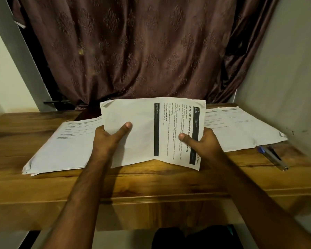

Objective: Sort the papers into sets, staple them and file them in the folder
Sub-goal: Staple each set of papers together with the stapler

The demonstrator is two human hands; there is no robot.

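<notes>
Papers (144, 133) in a sheaf are held up over the middle of the wooden counter (151, 184), the left hand (109, 139) pinching the left edge and the right hand (199, 142) the right (thumbs on the printed face). Flat stacks lie left (61, 150) and right (241, 126), a pen (271, 157) near the right stack.
</notes>
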